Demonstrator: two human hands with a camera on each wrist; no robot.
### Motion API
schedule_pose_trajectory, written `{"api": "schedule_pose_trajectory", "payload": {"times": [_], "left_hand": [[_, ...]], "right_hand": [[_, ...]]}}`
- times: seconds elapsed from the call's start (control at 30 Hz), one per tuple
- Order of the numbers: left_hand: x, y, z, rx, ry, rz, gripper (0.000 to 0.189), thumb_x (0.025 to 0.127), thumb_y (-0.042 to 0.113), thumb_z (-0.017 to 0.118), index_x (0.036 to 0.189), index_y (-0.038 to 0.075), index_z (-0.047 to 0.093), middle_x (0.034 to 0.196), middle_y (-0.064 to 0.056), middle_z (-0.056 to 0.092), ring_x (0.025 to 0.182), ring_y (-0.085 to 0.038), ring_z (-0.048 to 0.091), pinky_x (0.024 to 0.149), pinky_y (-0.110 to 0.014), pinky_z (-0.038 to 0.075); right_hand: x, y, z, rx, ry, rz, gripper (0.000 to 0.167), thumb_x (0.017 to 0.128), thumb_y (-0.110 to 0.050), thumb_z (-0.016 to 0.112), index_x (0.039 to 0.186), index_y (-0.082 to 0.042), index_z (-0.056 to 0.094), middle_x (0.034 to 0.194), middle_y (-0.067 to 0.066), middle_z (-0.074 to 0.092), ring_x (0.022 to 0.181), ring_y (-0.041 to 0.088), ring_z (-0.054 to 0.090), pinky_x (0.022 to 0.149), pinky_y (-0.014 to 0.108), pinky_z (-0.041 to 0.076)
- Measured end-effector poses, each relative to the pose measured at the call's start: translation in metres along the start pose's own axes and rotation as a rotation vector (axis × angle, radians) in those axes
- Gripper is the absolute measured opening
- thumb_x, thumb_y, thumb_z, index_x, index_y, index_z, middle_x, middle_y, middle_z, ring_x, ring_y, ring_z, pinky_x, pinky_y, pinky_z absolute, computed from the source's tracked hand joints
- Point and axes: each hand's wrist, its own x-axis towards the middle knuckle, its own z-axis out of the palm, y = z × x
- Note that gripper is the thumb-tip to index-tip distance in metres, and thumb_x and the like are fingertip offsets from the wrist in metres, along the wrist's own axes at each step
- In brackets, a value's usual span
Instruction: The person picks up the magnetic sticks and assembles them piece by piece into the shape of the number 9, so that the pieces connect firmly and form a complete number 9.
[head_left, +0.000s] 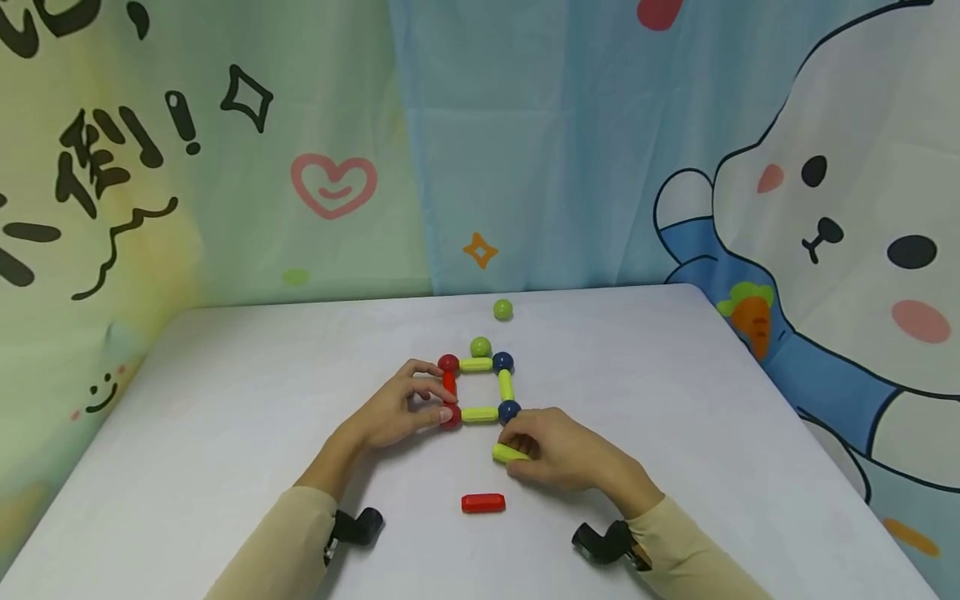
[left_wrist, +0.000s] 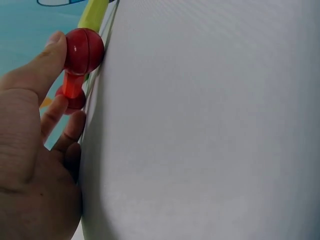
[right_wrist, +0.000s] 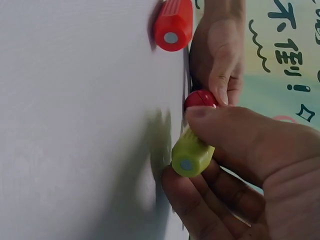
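Note:
A square of magnetic rods and balls lies on the white table. Its left side is a red rod [head_left: 449, 382] between the far red ball [head_left: 448, 363] and the near red ball [head_left: 452, 416]. My left hand [head_left: 401, 406] holds that side, thumb against the near red ball [left_wrist: 84, 51] and fingertips by the red rod. Yellow-green rods and two blue balls [head_left: 502, 362] form the other sides. Just in front of the near blue ball [head_left: 508, 410], my right hand [head_left: 566, 450] pinches a loose yellow-green rod [right_wrist: 193, 154] between thumb and fingers, its metal end showing.
A loose red rod [head_left: 483, 503] lies on the table [head_left: 225, 400] nearer to me, between the forearms. One green ball [head_left: 481, 347] sits right behind the square's far side, another green ball [head_left: 502, 309] by the back edge. A printed curtain [head_left: 525, 150] hangs behind.

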Motion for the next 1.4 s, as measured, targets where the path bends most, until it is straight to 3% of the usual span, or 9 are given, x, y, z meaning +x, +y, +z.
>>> {"api": "schedule_pose_trajectory", "payload": {"times": [0.2, 0.63, 0.87, 1.4], "left_hand": [[0.0004, -0.0004, 0.0008, 0.001, 0.007, -0.001, 0.016, 0.090, 0.032, 0.080, 0.106, 0.033, 0.077, 0.143, 0.003, 0.047, 0.129, -0.024, 0.048, 0.108, -0.052, 0.041], [0.0006, 0.0012, 0.0016, -0.004, 0.011, -0.022, 0.017, 0.090, 0.034, 0.080, 0.107, 0.032, 0.077, 0.144, 0.003, 0.047, 0.130, -0.024, 0.047, 0.107, -0.050, 0.042], [0.0002, 0.0006, 0.0026, -0.005, 0.023, -0.032, 0.017, 0.089, 0.035, 0.081, 0.105, 0.034, 0.077, 0.143, 0.004, 0.047, 0.131, -0.023, 0.047, 0.108, -0.050, 0.042], [-0.0005, -0.0017, 0.0036, 0.000, 0.037, -0.024, 0.018, 0.089, 0.036, 0.081, 0.106, 0.034, 0.077, 0.144, 0.005, 0.048, 0.125, -0.021, 0.052, 0.108, -0.051, 0.042]], "right_hand": [[-0.0049, 0.0051, -0.0007, 0.072, 0.079, 0.003, 0.019, 0.091, -0.016, 0.077, 0.109, -0.014, 0.070, 0.094, -0.011, 0.065, 0.085, 0.006, 0.061, 0.078, 0.026, 0.054], [-0.0060, 0.0054, -0.0010, 0.131, 0.180, 0.152, 0.014, 0.092, -0.021, 0.076, 0.102, -0.013, 0.070, 0.085, -0.007, 0.065, 0.078, 0.011, 0.059, 0.069, 0.024, 0.052], [-0.0035, 0.0052, -0.0006, 0.191, 0.166, 0.234, 0.018, 0.092, -0.027, 0.076, 0.096, -0.011, 0.069, 0.079, -0.004, 0.066, 0.067, 0.012, 0.059, 0.057, 0.026, 0.051], [0.0034, -0.0002, 0.0075, 0.203, 0.190, 0.403, 0.021, 0.091, -0.030, 0.078, 0.084, -0.011, 0.070, 0.065, -0.004, 0.063, 0.062, 0.012, 0.056, 0.058, 0.026, 0.044]]}}
